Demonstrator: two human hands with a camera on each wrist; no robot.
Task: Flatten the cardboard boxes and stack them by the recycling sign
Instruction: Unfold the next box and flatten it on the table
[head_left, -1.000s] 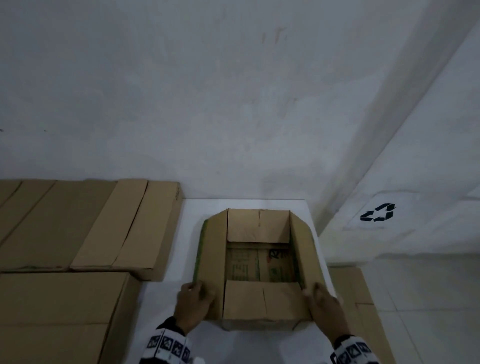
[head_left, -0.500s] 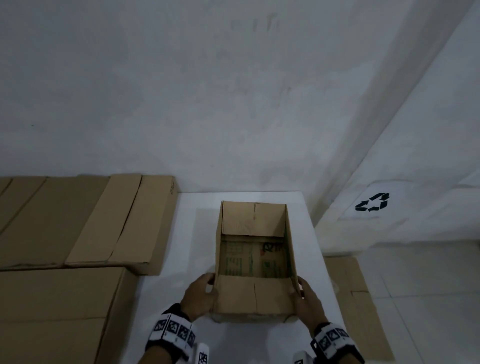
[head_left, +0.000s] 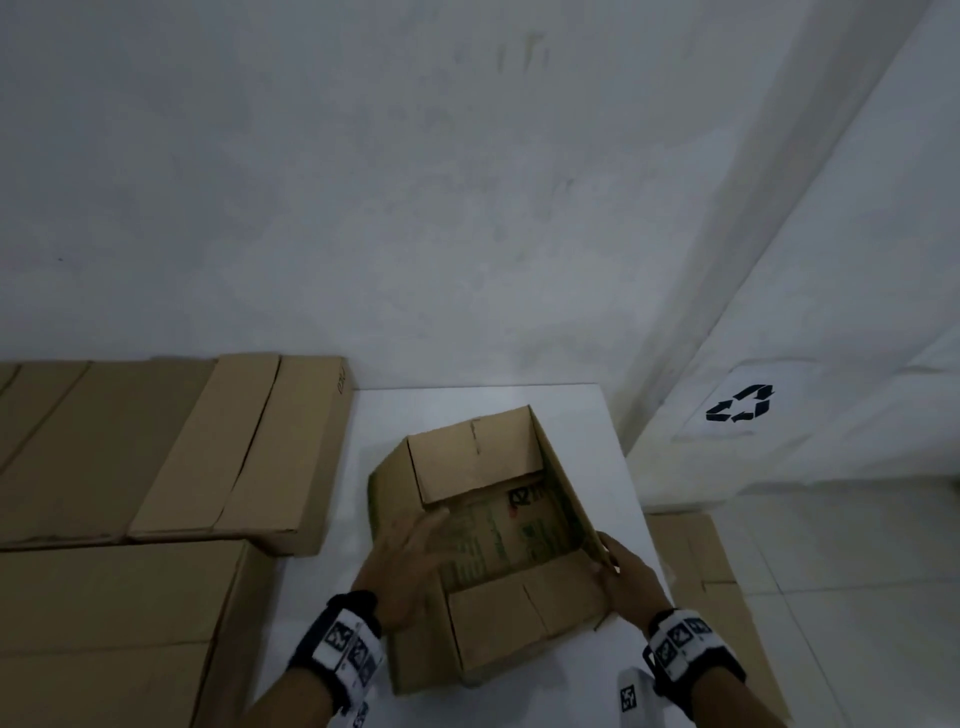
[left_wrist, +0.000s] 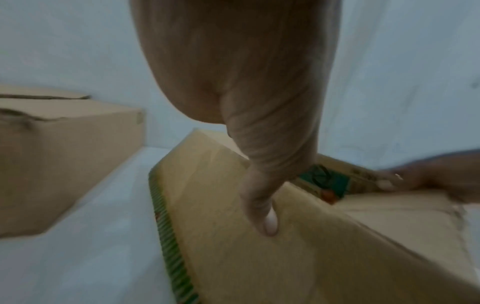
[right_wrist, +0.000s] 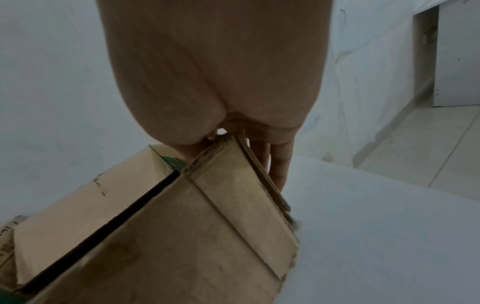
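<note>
An open brown cardboard box (head_left: 519, 618) sits skewed on the white table (head_left: 467, 410), its walls leaning out of square and printed paper showing inside. My left hand (head_left: 410, 566) straddles the left wall; in the left wrist view the thumb (left_wrist: 262, 209) presses the outer panel of the box (left_wrist: 259, 257), and the fingers reach inside. My right hand (head_left: 623, 571) pinches the near right corner, with its fingers (right_wrist: 279, 164) outside the wall of the box (right_wrist: 182, 236). The black recycling sign (head_left: 740, 402) is on the right wall.
Two large closed cardboard boxes (head_left: 156, 452) (head_left: 104, 623) fill the left side, against the table. Flattened cardboard (head_left: 696, 561) lies on the tiled floor to the right of the table, below the sign. A grey wall stands close behind.
The side flaps, spread out a second ago, now stand up. The box has turned and skewed, and my left hand has moved over the left wall into it.
</note>
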